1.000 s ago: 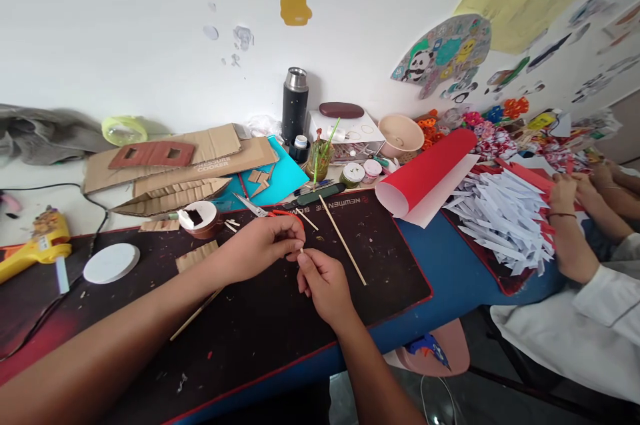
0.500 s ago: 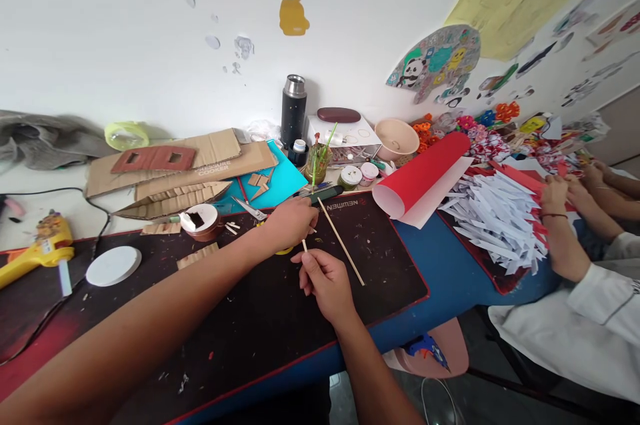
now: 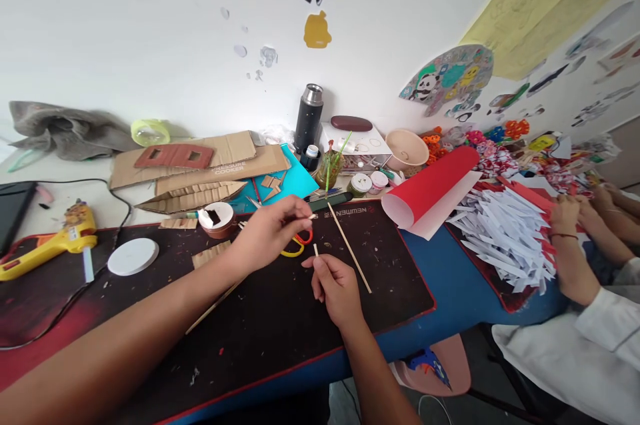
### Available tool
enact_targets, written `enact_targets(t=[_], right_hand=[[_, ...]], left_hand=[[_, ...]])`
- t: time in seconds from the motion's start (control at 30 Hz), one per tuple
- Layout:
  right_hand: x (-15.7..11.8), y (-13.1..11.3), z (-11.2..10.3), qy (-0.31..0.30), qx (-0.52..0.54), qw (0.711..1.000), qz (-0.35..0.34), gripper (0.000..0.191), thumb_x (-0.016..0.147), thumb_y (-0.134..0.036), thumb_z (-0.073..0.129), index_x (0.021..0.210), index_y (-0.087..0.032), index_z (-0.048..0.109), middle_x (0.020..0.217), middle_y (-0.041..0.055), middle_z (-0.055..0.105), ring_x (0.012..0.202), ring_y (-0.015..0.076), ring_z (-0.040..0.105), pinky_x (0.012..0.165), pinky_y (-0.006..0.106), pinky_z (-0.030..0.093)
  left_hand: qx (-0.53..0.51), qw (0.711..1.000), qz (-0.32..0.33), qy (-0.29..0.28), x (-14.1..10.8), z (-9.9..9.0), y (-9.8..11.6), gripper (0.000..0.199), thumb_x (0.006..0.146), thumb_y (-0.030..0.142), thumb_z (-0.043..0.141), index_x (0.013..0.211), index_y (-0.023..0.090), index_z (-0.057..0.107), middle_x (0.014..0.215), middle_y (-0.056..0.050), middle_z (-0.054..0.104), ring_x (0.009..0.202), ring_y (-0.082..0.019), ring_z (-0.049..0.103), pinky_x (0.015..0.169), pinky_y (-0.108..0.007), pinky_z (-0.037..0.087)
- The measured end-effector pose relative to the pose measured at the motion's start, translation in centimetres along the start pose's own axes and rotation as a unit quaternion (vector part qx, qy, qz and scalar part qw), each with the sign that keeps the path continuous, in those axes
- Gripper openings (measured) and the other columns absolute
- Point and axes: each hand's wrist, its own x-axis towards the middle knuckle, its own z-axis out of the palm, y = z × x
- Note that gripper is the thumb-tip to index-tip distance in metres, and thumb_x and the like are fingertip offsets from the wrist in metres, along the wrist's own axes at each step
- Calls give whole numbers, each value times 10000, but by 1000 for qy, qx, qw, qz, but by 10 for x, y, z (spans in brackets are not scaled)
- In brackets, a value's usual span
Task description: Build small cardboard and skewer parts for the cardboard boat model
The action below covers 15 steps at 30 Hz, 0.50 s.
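Note:
My left hand [image 3: 270, 231] is raised above the dark mat [image 3: 280, 338], thumb and fingertips pinched on a small pale stick piece [image 3: 313, 217]. Below and to its right, my right hand [image 3: 339, 286] grips a short wooden stick [image 3: 315, 250], its tip poking up past the thumb. Scissors [image 3: 294, 251] with yellow and red handles lie partly hidden behind my left hand. A long thin wooden stick [image 3: 350, 248] rests on the mat right of both hands. Another stick [image 3: 213, 309] shows partly from under my left forearm.
Left are a yellow glue gun [image 3: 75, 238], a white lid [image 3: 133, 257] and an open jar [image 3: 217, 218]. Cardboard pieces [image 3: 235, 161], a black flask [image 3: 309, 119] and a red paper roll [image 3: 435, 181] stand behind. At right, a person's hands [image 3: 567, 215] are beside paper strips [image 3: 505, 231].
My hands have drawn apart; the left has lifted away from the right with a small stick piece. The scissors' handles show more. The view has swung slightly left.

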Motion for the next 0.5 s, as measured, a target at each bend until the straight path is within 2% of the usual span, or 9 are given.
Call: enact_targets(t=[0.03, 0.1, 0.2, 0.33, 0.5], right_hand=[[0, 0, 0, -2, 3, 1000, 4, 529, 1003, -659, 619, 943, -168, 807, 479, -53, 512, 421, 103, 422, 462, 226, 357], [1, -1, 2, -11, 17, 1000, 18, 523, 1000, -658, 630, 952, -168, 806, 476, -55, 510, 416, 99, 413, 446, 220, 340], [2, -6, 12, -65, 36, 996, 45, 550, 995, -677, 626, 977, -160, 812, 465, -56, 512, 388, 92, 390, 410, 214, 304], [6, -19, 36, -152, 25, 986, 59, 592, 997, -697, 610, 1009, -142, 817, 448, -59, 522, 356, 84, 372, 387, 207, 279], [20, -31, 67, -192, 24, 980, 43, 577, 1001, -688, 606, 991, -148, 807, 460, -64, 532, 354, 79, 390, 398, 204, 303]], left_hand=[[-81, 996, -42, 5, -9, -8, 1, 276, 1009, 446, 631, 1180, 229, 643, 992, -41, 755, 924, -221, 721, 862, -362, 577], [-156, 981, -111, -19, -27, -21, 1, 465, 947, 509, 709, 1311, 227, 642, 930, -28, 762, 910, -231, 728, 869, -380, 579], [-173, 970, -160, -61, -48, -35, 1, 454, 918, 536, 734, 1241, 217, 716, 917, -31, 759, 872, -220, 707, 855, -378, 569], [-229, 953, -168, -101, -66, -45, 1, 355, 932, 498, 731, 1136, 207, 750, 861, -18, 743, 818, -188, 671, 805, -338, 550], [-254, 954, -150, -60, -76, -63, -3, 318, 942, 505, 745, 1003, 193, 761, 786, -3, 702, 742, -150, 608, 746, -291, 516]])
